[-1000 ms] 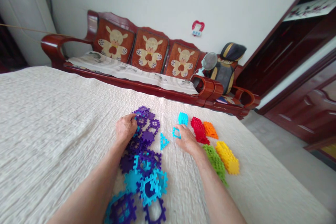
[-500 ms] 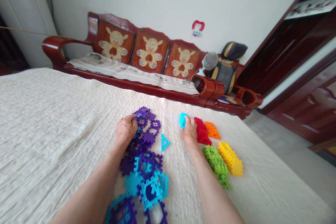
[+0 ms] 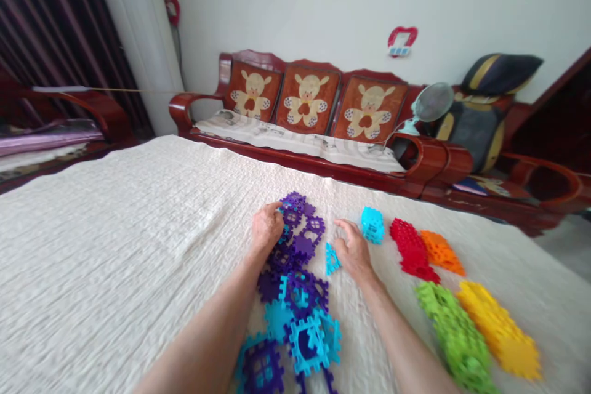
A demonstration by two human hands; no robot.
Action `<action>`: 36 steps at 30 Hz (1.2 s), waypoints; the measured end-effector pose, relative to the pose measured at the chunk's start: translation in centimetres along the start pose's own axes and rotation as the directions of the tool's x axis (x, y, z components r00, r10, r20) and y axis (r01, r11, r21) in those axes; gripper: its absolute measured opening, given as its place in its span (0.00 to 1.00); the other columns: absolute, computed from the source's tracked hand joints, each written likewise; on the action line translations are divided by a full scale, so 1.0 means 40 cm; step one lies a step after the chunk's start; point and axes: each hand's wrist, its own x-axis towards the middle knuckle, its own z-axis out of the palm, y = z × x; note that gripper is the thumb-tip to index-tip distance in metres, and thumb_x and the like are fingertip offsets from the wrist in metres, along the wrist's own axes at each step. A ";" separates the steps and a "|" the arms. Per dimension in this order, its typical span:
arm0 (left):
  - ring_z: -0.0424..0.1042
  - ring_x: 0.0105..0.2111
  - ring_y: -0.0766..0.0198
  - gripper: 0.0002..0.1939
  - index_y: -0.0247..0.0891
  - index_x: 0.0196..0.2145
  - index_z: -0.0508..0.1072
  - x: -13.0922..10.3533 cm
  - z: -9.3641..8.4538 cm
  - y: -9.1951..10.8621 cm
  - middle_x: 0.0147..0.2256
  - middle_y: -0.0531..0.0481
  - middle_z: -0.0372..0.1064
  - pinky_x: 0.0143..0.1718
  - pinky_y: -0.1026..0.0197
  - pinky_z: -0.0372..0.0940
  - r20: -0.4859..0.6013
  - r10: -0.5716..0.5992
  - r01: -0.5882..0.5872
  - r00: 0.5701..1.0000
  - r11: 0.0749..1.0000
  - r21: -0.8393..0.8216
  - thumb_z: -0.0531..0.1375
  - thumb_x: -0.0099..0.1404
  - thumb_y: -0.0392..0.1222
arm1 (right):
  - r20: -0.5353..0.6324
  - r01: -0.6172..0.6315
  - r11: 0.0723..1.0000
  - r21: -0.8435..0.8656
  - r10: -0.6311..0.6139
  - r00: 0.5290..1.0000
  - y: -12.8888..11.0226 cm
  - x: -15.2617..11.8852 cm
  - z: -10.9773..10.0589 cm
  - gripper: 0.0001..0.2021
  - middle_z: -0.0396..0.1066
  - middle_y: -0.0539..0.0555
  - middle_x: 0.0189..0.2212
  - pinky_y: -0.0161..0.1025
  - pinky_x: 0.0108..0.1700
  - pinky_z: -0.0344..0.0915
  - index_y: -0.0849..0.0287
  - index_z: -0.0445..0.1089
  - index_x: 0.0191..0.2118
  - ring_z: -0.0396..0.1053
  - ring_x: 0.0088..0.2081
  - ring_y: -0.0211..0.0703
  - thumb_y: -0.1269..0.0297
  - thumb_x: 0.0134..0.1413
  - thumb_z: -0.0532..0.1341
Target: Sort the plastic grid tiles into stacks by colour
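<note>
My left hand (image 3: 268,226) rests at the left edge of a spread of purple pieces (image 3: 303,245) mixed with light blue ones (image 3: 278,320); its fingertips are curled against the pile, and what they pinch is too small to tell. My right hand (image 3: 353,249) is just right of a light blue triangular piece (image 3: 331,258), with its index finger stretched out and its fingers apart, holding nothing visible. Beyond it to the right stands a light blue stack (image 3: 372,225).
Red (image 3: 412,250), orange (image 3: 442,252), green (image 3: 457,335) and yellow (image 3: 498,329) stacks lie at the right on the white cloth (image 3: 138,228). Behind are a wooden sofa (image 3: 290,163) with bear cushions (image 3: 308,98) and a small fan (image 3: 433,102).
My right hand has left the light blue stack and moved left toward the triangular piece, its fingers opened. My left hand stays at the purple pieces. The view has turned left.
</note>
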 end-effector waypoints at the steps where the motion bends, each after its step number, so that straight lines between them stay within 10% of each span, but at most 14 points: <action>1: 0.71 0.51 0.60 0.21 0.38 0.50 0.75 0.001 -0.004 0.001 0.50 0.46 0.73 0.56 0.61 0.61 -0.003 -0.008 0.008 1.000 1.000 -0.012 0.51 0.64 0.32 | 0.001 -0.014 1.000 0.003 0.014 1.000 0.005 0.000 0.001 0.22 0.70 0.60 0.46 0.50 0.57 0.62 0.60 0.67 0.48 0.67 0.51 0.49 0.74 0.44 0.51; 8: 0.71 0.50 0.60 0.22 0.33 0.52 0.73 0.038 -0.040 -0.018 0.50 0.42 0.73 0.54 0.61 0.62 -0.017 -0.103 0.104 0.994 0.992 0.076 0.48 0.65 0.31 | -0.006 0.003 1.000 0.019 -0.003 1.000 0.019 0.001 0.005 0.20 0.71 0.59 0.43 0.48 0.55 0.64 0.61 0.70 0.43 0.69 0.48 0.48 0.75 0.43 0.50; 15: 0.68 0.52 0.56 0.17 0.44 0.43 0.79 0.105 -0.040 -0.013 0.48 0.47 0.73 0.56 0.58 0.58 0.254 0.086 -0.182 0.963 0.905 0.384 0.54 0.61 0.38 | -0.011 0.007 1.000 0.022 -0.007 1.000 0.023 0.000 0.019 0.19 0.71 0.57 0.42 0.44 0.54 0.64 0.59 0.70 0.41 0.69 0.47 0.47 0.77 0.43 0.51; 28: 0.59 0.57 0.49 0.20 0.43 0.46 0.76 0.116 -0.007 -0.005 0.55 0.45 0.67 0.57 0.48 0.53 0.274 0.080 -0.173 0.958 0.927 0.333 0.56 0.61 0.55 | 0.007 -0.002 1.000 -0.012 0.003 1.000 0.015 -0.001 0.018 0.19 0.71 0.58 0.41 0.44 0.54 0.64 0.60 0.71 0.40 0.69 0.47 0.47 0.78 0.42 0.51; 36: 0.68 0.52 0.54 0.16 0.41 0.42 0.77 0.114 -0.008 0.003 0.50 0.45 0.72 0.50 0.57 0.60 0.225 0.023 -0.092 0.974 0.949 0.302 0.58 0.58 0.45 | 0.018 -0.023 1.000 -0.005 0.023 1.000 0.008 -0.001 0.014 0.19 0.71 0.57 0.41 0.45 0.53 0.64 0.59 0.72 0.39 0.68 0.46 0.47 0.79 0.42 0.51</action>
